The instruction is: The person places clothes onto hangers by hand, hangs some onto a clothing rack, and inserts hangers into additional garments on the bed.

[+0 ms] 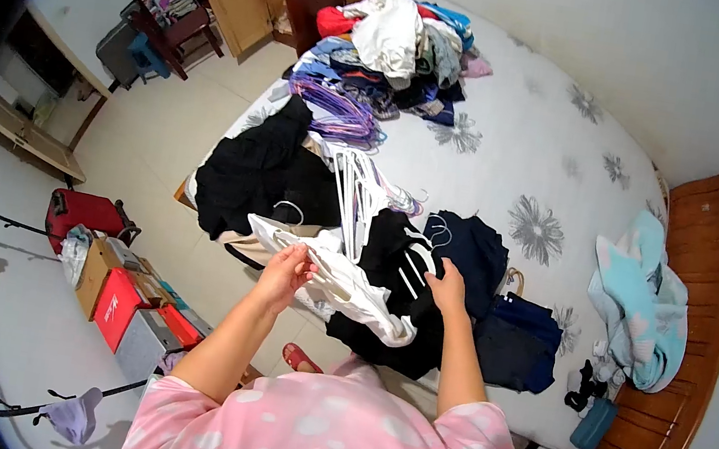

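A white garment (341, 289) hangs from my left hand (285, 274), whose fingers are pinched on its edge. A hanger hook shows above the garment's collar. My right hand (449, 286) is closed at the edge of a black garment (392, 241) with a white hanger (413, 270) in it; exactly what its fingers grip is hard to tell. White hangers (353, 191) lie just beyond the white garment. Black clothes (261, 168) are heaped to the left, and folded dark blue clothes (471, 252) lie right of my right hand.
On the bed (517, 164) are a large clothes pile (385, 52), purple hangers (334, 114), folded dark trousers (517, 341) and a light blue blanket (646, 295). Boxes (119, 309) and a red suitcase (81, 218) stand on the floor at left.
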The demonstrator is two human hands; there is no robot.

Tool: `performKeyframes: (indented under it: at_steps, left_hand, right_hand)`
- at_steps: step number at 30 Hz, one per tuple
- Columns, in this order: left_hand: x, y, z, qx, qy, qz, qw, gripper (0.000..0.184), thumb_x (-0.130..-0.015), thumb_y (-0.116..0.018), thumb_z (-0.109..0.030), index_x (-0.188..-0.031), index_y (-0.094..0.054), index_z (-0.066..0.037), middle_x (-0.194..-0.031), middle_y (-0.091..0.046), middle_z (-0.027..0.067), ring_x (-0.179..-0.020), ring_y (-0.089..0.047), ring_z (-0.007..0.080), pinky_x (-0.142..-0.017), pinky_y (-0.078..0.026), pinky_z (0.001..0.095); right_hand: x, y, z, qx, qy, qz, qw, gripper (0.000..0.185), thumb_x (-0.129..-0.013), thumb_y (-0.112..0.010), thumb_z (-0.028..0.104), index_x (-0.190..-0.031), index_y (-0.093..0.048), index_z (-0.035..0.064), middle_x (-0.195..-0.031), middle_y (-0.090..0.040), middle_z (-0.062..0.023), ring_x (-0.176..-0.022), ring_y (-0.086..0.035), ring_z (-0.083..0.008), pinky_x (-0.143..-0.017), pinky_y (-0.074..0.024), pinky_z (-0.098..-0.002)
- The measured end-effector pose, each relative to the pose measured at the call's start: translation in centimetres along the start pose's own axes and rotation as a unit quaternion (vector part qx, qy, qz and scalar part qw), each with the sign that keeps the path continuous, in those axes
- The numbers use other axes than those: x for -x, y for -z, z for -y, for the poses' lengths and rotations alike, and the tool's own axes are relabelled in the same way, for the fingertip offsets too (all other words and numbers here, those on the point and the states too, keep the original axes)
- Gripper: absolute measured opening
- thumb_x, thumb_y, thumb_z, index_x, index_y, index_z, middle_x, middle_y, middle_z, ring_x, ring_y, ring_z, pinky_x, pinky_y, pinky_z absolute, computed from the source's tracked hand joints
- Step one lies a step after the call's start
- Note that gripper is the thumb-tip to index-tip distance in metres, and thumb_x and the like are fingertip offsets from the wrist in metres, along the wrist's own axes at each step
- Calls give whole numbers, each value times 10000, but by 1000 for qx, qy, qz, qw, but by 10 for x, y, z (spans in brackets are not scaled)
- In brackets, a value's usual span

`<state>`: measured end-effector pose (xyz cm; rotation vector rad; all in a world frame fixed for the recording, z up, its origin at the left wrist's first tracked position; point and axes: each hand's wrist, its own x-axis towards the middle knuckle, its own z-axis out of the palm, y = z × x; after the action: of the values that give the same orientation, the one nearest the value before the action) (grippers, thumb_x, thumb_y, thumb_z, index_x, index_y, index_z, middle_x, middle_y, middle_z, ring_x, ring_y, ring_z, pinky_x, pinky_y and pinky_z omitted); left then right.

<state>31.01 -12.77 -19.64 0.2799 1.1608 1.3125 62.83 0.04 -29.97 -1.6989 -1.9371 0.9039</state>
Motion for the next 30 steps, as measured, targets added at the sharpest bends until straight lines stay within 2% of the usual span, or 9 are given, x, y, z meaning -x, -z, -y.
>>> performKeyframes:
  at_steps: [7,8,11,19,22,26,27,28,30]
  left_hand:
    - [104,79,-60,60,-118,21,991,235,-971,-525,-321,-949,-595,-99,-851,-642,1,-739,-598,62,-672,-491,205]
    - [121,93,-68,65,-131,14,989,239,-969,-528,-325,-951,-597,-98,-856,-642,3,-739,-598,64,-675,-492,206]
    - [168,139,-92,79,-184,14,980,255,-963,-539,-337,-957,-604,-90,-875,-639,9,-753,-595,70,-696,-495,210]
    - [275,212,-146,96,-331,-46,938,218,-961,-554,-273,-966,-605,-61,-854,-627,18,-741,-583,80,-698,-490,213]
    - [302,233,-160,82,-368,-72,923,204,-957,-561,-262,-970,-607,-64,-865,-632,21,-738,-584,77,-709,-497,210]
    - [319,256,-174,95,-398,-115,905,166,-943,-586,-241,-978,-613,-80,-877,-640,21,-733,-584,74,-716,-503,205]
    - [320,266,-175,99,-399,-97,907,161,-935,-603,-231,-1012,-612,-91,-925,-633,9,-790,-579,63,-760,-491,210]
    - [323,269,-177,81,-394,-120,907,165,-933,-605,-229,-1029,-609,-94,-958,-631,2,-816,-573,59,-783,-483,213]
    - [324,271,-186,44,-382,-169,908,181,-930,-611,-223,-1061,-602,-99,-1023,-626,-11,-870,-561,50,-830,-467,219]
  right_hand:
    - [106,20,201,-60,179,23,982,345,-735,-704,128,-1029,-614,-29,-972,-620,-174,-906,-606,-352,-805,-477,-364]
    - [120,15,224,-43,186,51,980,340,-756,-690,136,-1052,-611,-11,-1029,-627,-174,-954,-606,-368,-821,-484,-393]
    - [157,-8,286,-36,254,70,964,336,-753,-692,136,-1050,-618,-2,-1013,-635,-162,-946,-615,-351,-815,-492,-388]
    - [187,-78,420,-81,428,124,892,343,-739,-708,110,-1046,-616,-11,-967,-623,-161,-893,-608,-359,-774,-489,-392]
    - [188,-110,468,-103,450,167,871,363,-729,-714,108,-1052,-611,-23,-968,-624,-169,-898,-610,-359,-785,-489,-385]
    - [192,-146,528,-143,491,182,840,354,-737,-706,91,-1053,-607,-35,-965,-624,-171,-886,-615,-345,-781,-488,-371]
    - [193,-154,542,-163,494,193,832,339,-741,-700,78,-1047,-607,-35,-965,-625,-171,-887,-617,-340,-779,-486,-366]
    - [196,-159,557,-154,480,218,836,343,-733,-714,48,-1051,-614,-33,-963,-635,-143,-869,-621,-292,-761,-486,-324]
    - [196,-182,581,-182,532,195,803,325,-732,-704,28,-1040,-617,-28,-959,-633,-144,-857,-619,-293,-749,-483,-328]
